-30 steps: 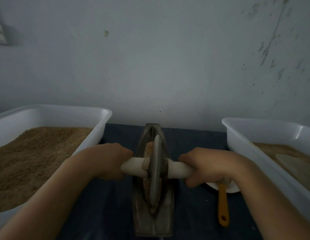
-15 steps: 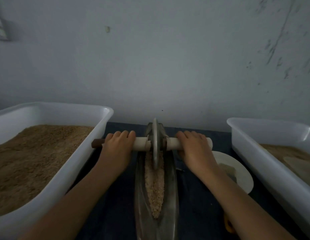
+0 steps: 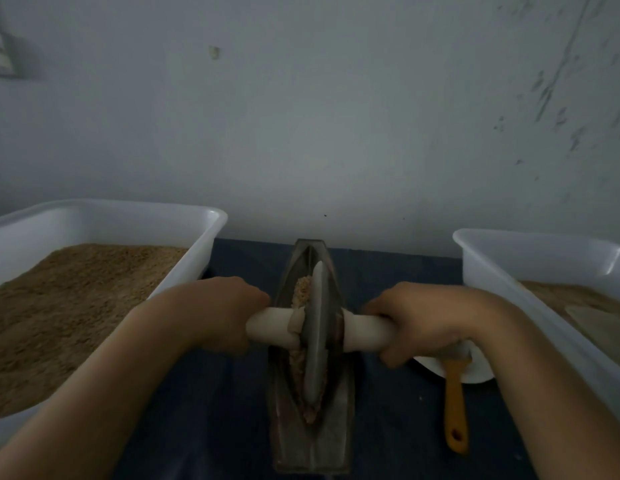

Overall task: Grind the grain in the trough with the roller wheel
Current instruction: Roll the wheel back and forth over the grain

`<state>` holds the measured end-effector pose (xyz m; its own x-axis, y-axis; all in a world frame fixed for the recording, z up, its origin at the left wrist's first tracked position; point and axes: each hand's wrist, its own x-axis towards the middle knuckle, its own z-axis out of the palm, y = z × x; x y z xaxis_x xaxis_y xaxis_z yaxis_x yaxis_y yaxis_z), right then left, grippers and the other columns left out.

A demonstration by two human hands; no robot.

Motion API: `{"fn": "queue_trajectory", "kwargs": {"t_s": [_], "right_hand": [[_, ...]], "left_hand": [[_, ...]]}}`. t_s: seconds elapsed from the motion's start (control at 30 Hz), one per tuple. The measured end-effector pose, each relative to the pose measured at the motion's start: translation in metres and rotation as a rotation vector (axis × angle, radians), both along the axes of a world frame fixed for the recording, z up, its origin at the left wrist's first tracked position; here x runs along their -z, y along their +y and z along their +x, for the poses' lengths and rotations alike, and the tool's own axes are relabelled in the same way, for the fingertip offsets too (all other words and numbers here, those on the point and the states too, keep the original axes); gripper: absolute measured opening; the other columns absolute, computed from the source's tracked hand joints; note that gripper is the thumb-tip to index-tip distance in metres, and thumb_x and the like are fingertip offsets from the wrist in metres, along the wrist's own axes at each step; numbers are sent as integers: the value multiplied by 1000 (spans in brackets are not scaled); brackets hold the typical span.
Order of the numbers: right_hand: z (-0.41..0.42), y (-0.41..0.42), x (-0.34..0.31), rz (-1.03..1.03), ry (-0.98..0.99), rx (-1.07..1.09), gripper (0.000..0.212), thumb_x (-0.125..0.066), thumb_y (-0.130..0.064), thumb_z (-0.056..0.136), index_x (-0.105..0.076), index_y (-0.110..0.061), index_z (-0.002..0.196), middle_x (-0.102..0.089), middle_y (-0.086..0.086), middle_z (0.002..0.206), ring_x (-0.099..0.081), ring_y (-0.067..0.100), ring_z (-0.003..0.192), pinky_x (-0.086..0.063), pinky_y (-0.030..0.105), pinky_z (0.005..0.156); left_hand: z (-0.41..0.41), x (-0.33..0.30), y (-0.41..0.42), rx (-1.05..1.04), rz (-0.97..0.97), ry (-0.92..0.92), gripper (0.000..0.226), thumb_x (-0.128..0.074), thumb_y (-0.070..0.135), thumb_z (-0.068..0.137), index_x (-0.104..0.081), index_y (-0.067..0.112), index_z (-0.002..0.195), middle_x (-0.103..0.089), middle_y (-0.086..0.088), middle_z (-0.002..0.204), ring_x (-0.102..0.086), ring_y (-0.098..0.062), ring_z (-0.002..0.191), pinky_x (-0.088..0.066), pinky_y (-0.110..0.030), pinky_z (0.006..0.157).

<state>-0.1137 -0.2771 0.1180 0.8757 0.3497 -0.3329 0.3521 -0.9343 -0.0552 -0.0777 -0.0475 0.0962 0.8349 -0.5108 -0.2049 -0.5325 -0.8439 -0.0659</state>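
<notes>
And the wheel (image 3: 315, 327) is back toward the near half of the trough (image 3: 310, 441) — half a second ago it stood up at the far tip with a long strip of grain (image 3: 303, 289) laid bare behind it, and now that strip is mostly under the disc, with only a small heap showing just beyond the axle and a thin line along the wheel's left side. The left hand (image 3: 218, 313) has its fingers wrapped round the white handle (image 3: 272, 329) on its side, the right hand (image 3: 429, 320) is curled tight round the other end, both grips closed on the bar, knuckles up. Earlier the fingers lay over the top on the push; now they're pulling. That's a full return stroke, so the grinding is mid-rhythm, and the coarse look of that far heap suggests more passes are needed. Tub (image 3: 104, 223) of grain to the left, another tub (image 3: 530, 251) right, a yellow-handled brush (image 3: 455, 403) lying on the table (image 3: 204, 410) by a white plate (image 3: 474, 372)
</notes>
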Motion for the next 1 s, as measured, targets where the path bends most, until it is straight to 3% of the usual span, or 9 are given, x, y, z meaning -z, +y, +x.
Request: {"fn": "queue_trajectory", "kwargs": {"t_s": [0.1,0.17,0.27,0.37,0.47,0.57,0.8,1.0], "right_hand": [[8,-1,8,11,-14,33,31,-64,-24,83,-56,-21,113,-57,-7,96,-54,9,86,-41,18,63],[19,-1,17,41,-94,75,23,-62,-24,83,-54,-20,105,-58,-2,99,-55,15,89,-41,26,65],[36,-3,36,68,-375,136,20,-61,-25,82,-41,-24,87,-56,0,95,-55,20,87,-32,30,60],[53,-5,55,81,-725,138,17,-58,-23,82,-47,-24,95,-58,-2,101,-54,21,94,-23,30,66],[60,-6,64,118,-832,144,24,-62,-22,79,-55,-19,102,-59,0,101,-53,22,96,-19,30,69],[53,-6,58,30,-736,131,19,-58,-26,83,-51,-19,100,-59,0,103,-54,21,95,-24,30,68],[11,2,13,-28,-139,93,26,-63,-23,83,-57,-18,107,-61,2,105,-57,16,89,-37,22,58],[-5,3,4,-29,-19,-7,28,-64,-25,83,-57,-17,109,-56,-4,95,-51,8,81,-36,13,57]], "left_hand": [[7,8,-2,-9,-56,-67,23,-59,25,86,-37,30,88,-51,10,93,-48,-6,85,-37,-21,75],[17,18,-4,-39,-110,-157,24,-59,25,86,-36,29,92,-53,7,101,-50,-9,89,-38,-23,78],[32,34,-7,-96,-224,-360,24,-58,24,86,-37,27,97,-55,4,111,-52,-14,101,-38,-29,87],[41,49,-11,-129,-319,-559,24,-58,23,86,-42,25,104,-54,4,111,-50,-15,102,-36,-28,89],[43,55,-13,-149,-356,-630,26,-58,25,86,-45,23,108,-54,4,112,-50,-15,103,-34,-28,89],[41,48,-10,-121,-317,-563,26,-58,27,86,-43,25,107,-55,5,113,-51,-13,103,-35,-28,90],[9,19,-4,-92,-106,-178,30,-60,28,86,-47,27,113,-56,5,114,-55,-12,102,-42,-28,89],[-2,6,1,-31,-51,-54,23,-60,26,86,-48,28,106,-56,7,109,-54,-10,100,-43,-26,87]]}}
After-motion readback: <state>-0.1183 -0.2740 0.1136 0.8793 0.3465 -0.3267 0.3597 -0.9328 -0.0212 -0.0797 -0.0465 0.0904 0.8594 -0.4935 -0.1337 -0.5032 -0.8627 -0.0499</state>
